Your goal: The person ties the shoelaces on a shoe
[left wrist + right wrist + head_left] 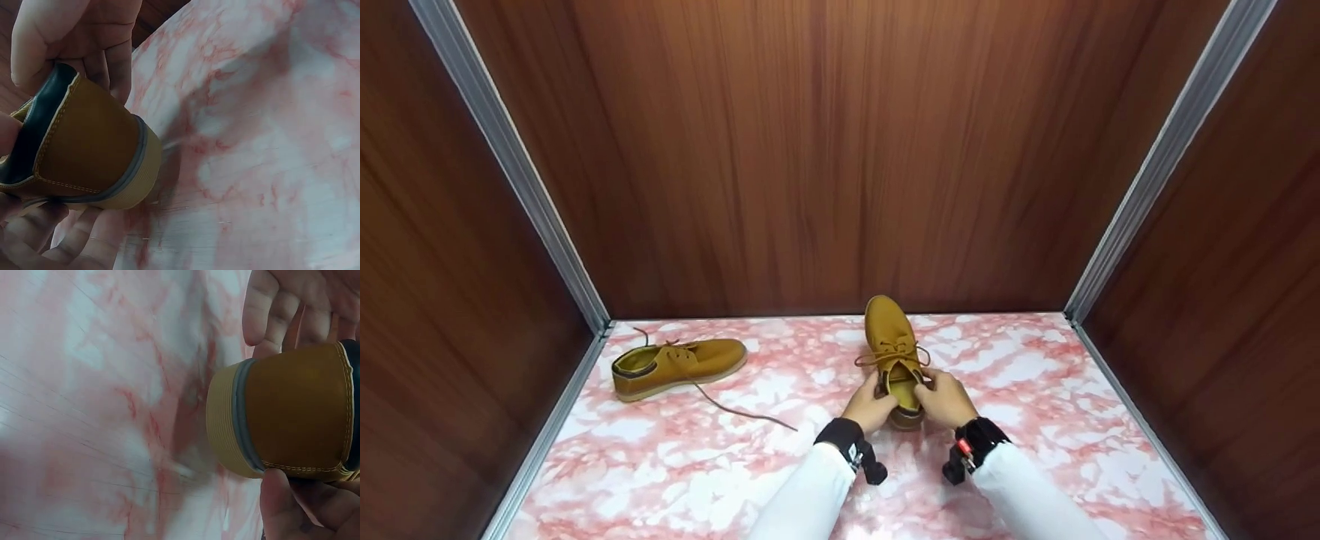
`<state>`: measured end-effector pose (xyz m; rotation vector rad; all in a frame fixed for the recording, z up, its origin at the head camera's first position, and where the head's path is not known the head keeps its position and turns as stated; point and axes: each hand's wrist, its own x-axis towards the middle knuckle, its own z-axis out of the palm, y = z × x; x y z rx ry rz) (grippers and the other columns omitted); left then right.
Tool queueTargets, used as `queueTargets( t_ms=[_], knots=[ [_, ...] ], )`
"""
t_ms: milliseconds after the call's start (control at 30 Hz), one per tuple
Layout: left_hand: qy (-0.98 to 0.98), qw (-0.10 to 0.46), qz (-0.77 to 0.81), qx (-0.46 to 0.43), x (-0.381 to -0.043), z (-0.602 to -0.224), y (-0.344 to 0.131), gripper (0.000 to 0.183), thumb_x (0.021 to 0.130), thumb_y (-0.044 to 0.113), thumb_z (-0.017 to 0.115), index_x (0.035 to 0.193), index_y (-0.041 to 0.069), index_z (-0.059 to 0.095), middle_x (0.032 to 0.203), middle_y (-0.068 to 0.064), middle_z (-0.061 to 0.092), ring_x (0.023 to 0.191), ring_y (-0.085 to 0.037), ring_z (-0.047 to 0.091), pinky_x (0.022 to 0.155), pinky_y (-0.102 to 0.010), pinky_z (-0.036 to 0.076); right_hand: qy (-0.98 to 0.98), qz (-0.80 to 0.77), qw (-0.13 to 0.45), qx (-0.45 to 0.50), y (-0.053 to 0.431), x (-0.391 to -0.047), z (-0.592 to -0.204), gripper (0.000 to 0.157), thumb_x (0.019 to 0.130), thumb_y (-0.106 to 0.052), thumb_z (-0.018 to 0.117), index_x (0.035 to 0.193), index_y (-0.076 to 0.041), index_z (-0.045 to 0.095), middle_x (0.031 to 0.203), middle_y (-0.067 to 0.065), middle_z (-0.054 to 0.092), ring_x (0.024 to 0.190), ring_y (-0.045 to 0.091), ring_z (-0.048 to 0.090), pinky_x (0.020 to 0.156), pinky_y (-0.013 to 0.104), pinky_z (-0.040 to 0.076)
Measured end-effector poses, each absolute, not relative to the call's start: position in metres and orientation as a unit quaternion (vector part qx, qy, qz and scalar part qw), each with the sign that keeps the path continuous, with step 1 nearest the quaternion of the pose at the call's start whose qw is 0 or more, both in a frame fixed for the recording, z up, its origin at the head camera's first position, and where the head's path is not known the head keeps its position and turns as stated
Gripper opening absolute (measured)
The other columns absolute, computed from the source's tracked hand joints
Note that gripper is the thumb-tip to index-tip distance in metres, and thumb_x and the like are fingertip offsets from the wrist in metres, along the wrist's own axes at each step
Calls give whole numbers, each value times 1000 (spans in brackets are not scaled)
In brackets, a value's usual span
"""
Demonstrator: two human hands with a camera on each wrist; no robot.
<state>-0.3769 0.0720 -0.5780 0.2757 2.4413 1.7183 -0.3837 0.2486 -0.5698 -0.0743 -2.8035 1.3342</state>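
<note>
Both hands grip a tan lace-up shoe [887, 322] by its heel end, its toe pointing away toward the back panel. My left hand [870, 406] holds the left side, thumb at the collar and fingers along the outside. On the opposite side, my right hand [948, 399] has its thumb over the collar edge. The laces [897, 348] form a bow with loops out to both sides. In the left wrist view the brown heel [90, 135] shows a dark padded collar and pale ridged sole. The right wrist view shows the same heel [298, 410] between fingers, close over the surface.
A matching shoe [709, 361] lies at the left, toe to the right, with one untied lace [742, 412] trailing across the pink-and-white marbled surface [675, 480]. Wood-grain panels [825, 150] with metal corner strips [517, 165] enclose the back and both sides.
</note>
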Motion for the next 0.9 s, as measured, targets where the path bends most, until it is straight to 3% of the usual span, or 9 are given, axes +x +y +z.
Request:
queueTargets(
  t_ms=[267, 400, 567, 700, 900],
  knots=[
    [804, 68, 583, 89, -384, -585, 75, 83, 85, 8, 59, 164, 11, 31, 156, -25, 52, 137, -36, 55, 119, -50, 44, -897, 441, 26, -17, 240, -393, -586, 50, 99, -8, 56, 146, 9, 53, 135, 30, 66, 117, 33, 70, 101, 47, 57],
    [799, 72, 591, 84, -390, -591, 76, 81, 91, 7, 57, 166, 12, 27, 161, -25, 45, 143, -39, 50, 123, -52, 39, -901, 431, 21, -28, 237, -397, -588, 51, 101, -11, 57, 149, 6, 50, 140, 30, 63, 124, 37, 67, 109, 50, 53],
    [813, 65, 575, 69, -393, -587, 80, 70, 100, 13, 54, 164, 3, 28, 164, -25, 40, 150, -43, 43, 126, -54, 33, -910, 411, 17, -40, 238, -404, -588, 50, 103, -17, 58, 149, 4, 52, 140, 29, 64, 127, 39, 65, 111, 52, 51],
    [827, 43, 558, 54, -397, -587, 85, 61, 104, 17, 53, 161, 2, 35, 160, -25, 47, 146, -44, 48, 123, -55, 37, -913, 404, 24, -54, 238, -408, -588, 48, 105, -21, 56, 147, 1, 55, 137, 28, 66, 122, 38, 67, 107, 53, 52],
    [836, 16, 548, 29, -401, -595, 92, 52, 107, 19, 52, 156, 4, 44, 151, -23, 57, 140, -43, 55, 119, -56, 43, -916, 395, 41, -66, 239, -412, -593, 45, 108, -30, 54, 144, -2, 61, 140, 28, 64, 129, 46, 62, 112, 58, 48]
  ],
)
